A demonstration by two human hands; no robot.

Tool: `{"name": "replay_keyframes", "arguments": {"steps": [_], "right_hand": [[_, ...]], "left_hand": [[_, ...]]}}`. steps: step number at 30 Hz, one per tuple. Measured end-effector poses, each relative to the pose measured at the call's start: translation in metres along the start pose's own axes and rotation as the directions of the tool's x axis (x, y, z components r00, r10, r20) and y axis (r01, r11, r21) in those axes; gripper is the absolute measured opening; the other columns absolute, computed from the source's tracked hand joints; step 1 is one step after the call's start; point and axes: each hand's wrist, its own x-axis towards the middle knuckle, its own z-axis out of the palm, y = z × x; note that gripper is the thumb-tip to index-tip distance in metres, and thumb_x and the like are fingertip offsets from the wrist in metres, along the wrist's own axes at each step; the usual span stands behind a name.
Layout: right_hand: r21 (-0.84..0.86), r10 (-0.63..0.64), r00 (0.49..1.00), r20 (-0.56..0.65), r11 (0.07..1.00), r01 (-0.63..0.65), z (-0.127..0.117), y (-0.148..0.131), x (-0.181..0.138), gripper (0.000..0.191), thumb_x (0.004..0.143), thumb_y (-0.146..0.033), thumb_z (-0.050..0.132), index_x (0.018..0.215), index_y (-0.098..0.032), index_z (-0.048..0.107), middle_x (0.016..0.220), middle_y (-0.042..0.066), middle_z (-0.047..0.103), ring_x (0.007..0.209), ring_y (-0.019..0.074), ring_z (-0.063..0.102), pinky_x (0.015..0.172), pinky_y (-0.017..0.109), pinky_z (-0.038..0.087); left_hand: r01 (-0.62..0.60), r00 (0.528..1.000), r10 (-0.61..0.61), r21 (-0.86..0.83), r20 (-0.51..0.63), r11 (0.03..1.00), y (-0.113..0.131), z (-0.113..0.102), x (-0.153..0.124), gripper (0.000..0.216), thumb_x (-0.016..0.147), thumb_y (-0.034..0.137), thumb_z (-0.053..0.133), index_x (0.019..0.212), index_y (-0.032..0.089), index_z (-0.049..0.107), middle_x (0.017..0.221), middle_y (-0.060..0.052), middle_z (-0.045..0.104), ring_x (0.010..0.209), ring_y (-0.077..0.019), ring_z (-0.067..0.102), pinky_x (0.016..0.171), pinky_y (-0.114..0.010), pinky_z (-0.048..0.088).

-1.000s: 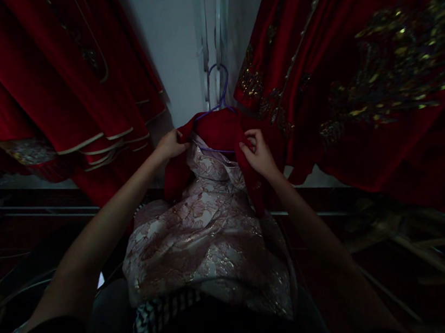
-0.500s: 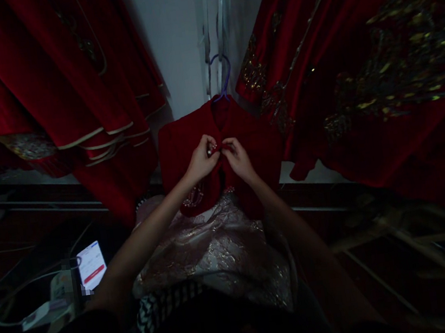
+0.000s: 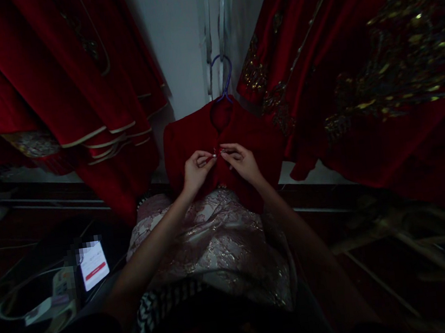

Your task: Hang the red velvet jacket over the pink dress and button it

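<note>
A dark red jacket (image 3: pixel 188 138) hangs on a purple hanger (image 3: pixel 226 76) over a pink and silver brocade dress (image 3: pixel 212 244) that spreads toward me. My left hand (image 3: pixel 195 170) and my right hand (image 3: pixel 242 163) meet at the jacket's front opening. Both pinch the fabric edges beside a small pearl-like button (image 3: pixel 215 155) between the fingertips.
Red embroidered garments hang at the left (image 3: pixel 50 74) and at the right (image 3: pixel 356 61), with a white wall (image 3: pixel 177 41) between them. A lit phone (image 3: pixel 93 264), a white charger and cables lie at the lower left. Pale rods cross the dark floor at the lower right.
A second ago my hands held the jacket open at its shoulders, showing the dress. They have drawn its front together and now pinch at the button.
</note>
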Motion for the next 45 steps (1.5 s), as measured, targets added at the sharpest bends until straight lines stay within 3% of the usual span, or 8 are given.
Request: {"name": "replay_keyframes", "arguments": {"steps": [5, 10, 15, 31, 36, 40, 42, 45], "right_hand": [[-0.119, -0.036, 0.997, -0.072, 0.993, 0.027, 0.003, -0.002, -0.001, 0.035, 0.08, -0.042, 0.064, 0.107, -0.021, 0.066, 0.1, 0.006, 0.07, 0.072, 0.013, 0.066, 0.048, 0.019, 0.052], [-0.281, -0.16, 0.978, -0.135, 0.953, 0.117, 0.006, -0.01, -0.007, 0.029, 0.084, -0.039, 0.06, 0.106, -0.022, 0.069, 0.105, 0.006, 0.07, 0.078, 0.0154, 0.068, 0.062, 0.026, 0.058], [-0.352, -0.249, 0.961, -0.123, 0.916, 0.193, 0.006, -0.017, -0.011, 0.029, 0.088, -0.034, 0.055, 0.111, -0.025, 0.069, 0.108, 0.005, 0.069, 0.089, 0.0171, 0.068, 0.074, 0.03, 0.061], [-0.22, -0.155, 0.985, -0.079, 0.966, 0.134, -0.006, -0.002, 0.0, 0.038, 0.077, -0.033, 0.066, 0.114, -0.021, 0.065, 0.1, 0.005, 0.069, 0.078, 0.0138, 0.066, 0.073, 0.029, 0.059], [-0.078, -0.126, 0.972, -0.198, 0.991, 0.113, 0.006, 0.0, -0.012, 0.032, 0.086, -0.036, 0.053, 0.115, -0.022, 0.05, 0.113, 0.008, 0.06, 0.091, 0.0134, 0.063, 0.082, 0.028, 0.054], [-0.043, -0.017, 0.962, -0.271, 0.999, 0.006, 0.006, 0.013, -0.045, 0.053, 0.08, -0.036, 0.063, 0.122, -0.027, 0.03, 0.126, 0.011, 0.05, 0.083, 0.0107, 0.063, 0.074, 0.026, 0.054], [-0.028, 0.09, 0.966, -0.241, 0.995, -0.1, -0.004, 0.022, -0.059, 0.056, 0.078, -0.037, 0.065, 0.118, -0.027, 0.028, 0.11, 0.006, 0.057, 0.067, 0.0086, 0.061, 0.06, 0.023, 0.053], [0.057, 0.29, 0.954, -0.072, 0.956, -0.287, -0.027, 0.029, -0.069, 0.047, 0.078, -0.043, 0.063, 0.108, -0.026, 0.031, 0.075, -0.007, 0.057, 0.04, 0.0057, 0.046, 0.037, 0.018, 0.037]], "left_hand": [[-0.106, 0.981, 0.055, 0.271, 0.188, 0.957, 0.012, -0.007, 0.01, 0.015, 0.074, 0.025, 0.063, 0.087, 0.016, 0.061, 0.09, -0.004, 0.07, 0.085, -0.0158, 0.068, 0.073, -0.023, 0.05], [-0.339, 0.914, 0.091, 0.619, 0.396, 0.708, 0.045, -0.008, 0.015, 0.014, 0.076, 0.022, 0.058, 0.089, 0.017, 0.062, 0.077, -0.002, 0.071, 0.069, -0.0148, 0.067, 0.064, -0.022, 0.046], [-0.417, 0.888, 0.117, 0.673, 0.445, 0.611, 0.058, -0.004, 0.019, 0.017, 0.082, 0.03, 0.055, 0.086, 0.016, 0.063, 0.078, -0.004, 0.071, 0.069, -0.0153, 0.066, 0.061, -0.022, 0.042], [-0.493, 0.842, 0.112, 0.669, 0.528, 0.556, 0.061, 0.003, 0.022, 0.013, 0.081, 0.024, 0.054, 0.078, 0.017, 0.065, 0.067, -0.002, 0.069, 0.06, -0.0138, 0.064, 0.059, -0.022, 0.041], [-0.298, 0.892, 0.073, 0.458, 0.447, 0.838, 0.051, 0.013, 0.023, 0.016, 0.079, 0.025, 0.056, 0.087, 0.015, 0.067, 0.083, -0.004, 0.072, 0.073, -0.0149, 0.067, 0.067, -0.023, 0.048], [0.082, 0.908, -0.142, 0.165, 0.395, 0.983, 0.032, 0.024, 0.019, 0.025, 0.08, 0.036, 0.059, 0.086, 0.014, 0.069, 0.089, -0.008, 0.072, 0.081, -0.0173, 0.067, 0.076, -0.03, 0.052], [0.247, 0.908, -0.251, 0.057, 0.336, 0.967, 0.019, 0.03, 0.009, 0.033, 0.083, 0.046, 0.057, 0.091, 0.016, 0.069, 0.095, -0.01, 0.072, 0.089, -0.0192, 0.067, 0.082, -0.035, 0.052], [0.331, 0.925, -0.327, 0.01, 0.192, 0.944, -0.001, 0.039, -0.013, 0.042, 0.085, 0.054, 0.053, 0.106, 0.021, 0.066, 0.124, -0.01, 0.063, 0.121, -0.0223, 0.055, 0.098, -0.036, 0.045]]}}
